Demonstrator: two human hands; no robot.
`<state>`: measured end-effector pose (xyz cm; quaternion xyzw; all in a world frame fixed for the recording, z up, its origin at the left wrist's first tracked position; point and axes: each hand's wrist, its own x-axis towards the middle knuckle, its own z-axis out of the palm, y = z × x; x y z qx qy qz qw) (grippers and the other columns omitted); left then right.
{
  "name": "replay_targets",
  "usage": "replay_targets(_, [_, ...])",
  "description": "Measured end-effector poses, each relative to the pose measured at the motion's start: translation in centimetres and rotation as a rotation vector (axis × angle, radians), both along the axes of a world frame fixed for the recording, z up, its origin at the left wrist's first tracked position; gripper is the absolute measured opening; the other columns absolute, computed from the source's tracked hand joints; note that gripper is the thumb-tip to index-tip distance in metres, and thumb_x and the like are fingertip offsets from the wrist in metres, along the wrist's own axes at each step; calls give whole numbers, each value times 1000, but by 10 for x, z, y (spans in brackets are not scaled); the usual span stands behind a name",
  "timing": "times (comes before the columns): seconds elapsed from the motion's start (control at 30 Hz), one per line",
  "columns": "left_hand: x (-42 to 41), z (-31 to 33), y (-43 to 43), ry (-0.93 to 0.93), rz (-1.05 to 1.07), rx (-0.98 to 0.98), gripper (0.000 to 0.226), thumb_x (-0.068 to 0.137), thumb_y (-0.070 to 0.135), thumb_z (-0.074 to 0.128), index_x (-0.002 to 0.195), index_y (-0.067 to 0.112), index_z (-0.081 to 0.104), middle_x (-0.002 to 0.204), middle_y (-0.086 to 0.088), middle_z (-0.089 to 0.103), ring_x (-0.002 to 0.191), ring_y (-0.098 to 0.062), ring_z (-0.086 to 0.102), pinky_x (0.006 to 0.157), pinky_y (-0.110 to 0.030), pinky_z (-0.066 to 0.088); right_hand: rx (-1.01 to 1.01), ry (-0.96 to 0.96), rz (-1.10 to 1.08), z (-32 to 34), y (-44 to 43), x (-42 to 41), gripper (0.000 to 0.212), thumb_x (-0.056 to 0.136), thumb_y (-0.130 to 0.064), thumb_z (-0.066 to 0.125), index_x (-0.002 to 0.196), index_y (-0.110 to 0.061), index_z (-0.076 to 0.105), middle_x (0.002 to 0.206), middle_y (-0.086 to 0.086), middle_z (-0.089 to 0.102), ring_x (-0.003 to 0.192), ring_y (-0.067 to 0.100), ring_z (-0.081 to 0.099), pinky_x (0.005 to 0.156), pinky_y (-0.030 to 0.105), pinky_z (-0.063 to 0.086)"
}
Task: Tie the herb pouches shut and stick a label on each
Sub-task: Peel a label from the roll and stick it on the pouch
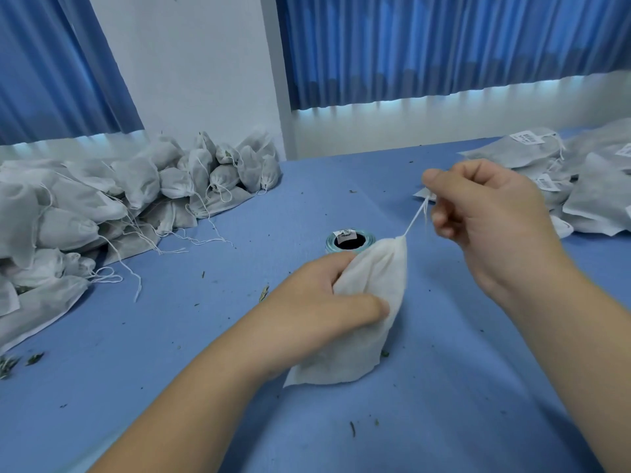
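Near the middle of the desk (461,387), the left hand (321,295) grips 1 white pouch (379,281) around its body, thumb pressed on the front, fingers curled behind. The right hand (491,213) pinches the drawstring (415,221) between thumb and forefinger (it runs taut from the gathered neck). A label roll (351,238) sits just behind the pouch. Unlabelled pouches (102,206) heap along the left edge, and labelled pouches (587,186) lie at the far right corner.

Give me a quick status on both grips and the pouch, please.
Left grip holds pouch body. Right grip pinches drawstring, pulled taut. No label visible on it. Label roll just behind, nothing blocking.
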<state>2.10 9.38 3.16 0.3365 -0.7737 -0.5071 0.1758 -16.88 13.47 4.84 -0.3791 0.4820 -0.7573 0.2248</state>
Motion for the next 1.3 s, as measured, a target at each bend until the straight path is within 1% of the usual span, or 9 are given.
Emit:
replay_targets(0.2, [-1,0,-8,80,242,-9,27,62,38,63,86,31,71,75,14,71,69,-7,68,68,-26,50,-129,163,-96,8,11,13,25,78,-21,72,62,-23,52,49,-3,52,44,12,46,45,20,38])
replay_targets(0.33, [-4,-2,-11,166,338,-12,30,66,38,63,78,11,70,68,-1,63,61,-16,58,64,-33,45,-162,474,-86,5,15,32,27,76,-19,73,63,-23,49,56,-9,50,49,4,44,50,15,37])
replay_targets(0.53, [-5,-2,-12,276,427,-87,17,62,35,65,57,19,62,51,8,48,47,-8,41,45,-21,32,-107,1013,-18,-12,10,55,21,75,-17,71,66,-15,53,65,-5,51,60,12,47,57,24,39])
replay_targets(0.67, [-3,-3,-16,368,426,3,24,73,29,68,68,5,64,63,-6,53,61,-17,48,60,-33,37,-48,1054,47,-12,10,48,25,75,-22,78,69,-19,55,71,-11,49,66,9,49,61,16,37])
replay_targets(0.8, [-2,-3,-19,447,342,111,38,76,32,67,79,-6,60,77,-14,52,75,-26,45,71,-42,35,37,1145,71,-14,8,47,20,77,-25,80,72,-17,62,77,-9,52,71,10,50,65,34,46])
replay_targets(0.9, [0,-3,-20,478,260,192,48,78,41,67,84,-7,62,81,-16,53,76,-30,46,69,-44,36,56,1183,66,-14,8,46,11,81,-25,77,78,-16,70,81,-9,52,72,8,47,63,33,44])
replay_targets(1.03, [2,-3,-22,495,145,316,25,81,30,74,79,5,75,79,-13,70,71,-23,69,65,-29,56,44,1199,43,-13,10,42,13,84,-29,66,81,-22,77,85,-6,55,76,8,49,63,25,38])
replay_targets(1.17, [4,-4,-26,526,157,414,20,78,19,67,86,1,73,80,-14,71,69,-24,70,64,-31,59,13,1187,42,-11,12,39,16,84,-29,63,83,-28,79,91,-6,58,81,9,49,71,23,39])
replay_targets(1.3, [9,-1,-31,472,277,272,16,79,14,72,85,-1,73,82,-18,71,71,-27,67,70,-35,54,-32,1023,51,-13,8,40,14,84,-24,64,81,-24,77,90,-5,60,77,7,53,70,15,38])
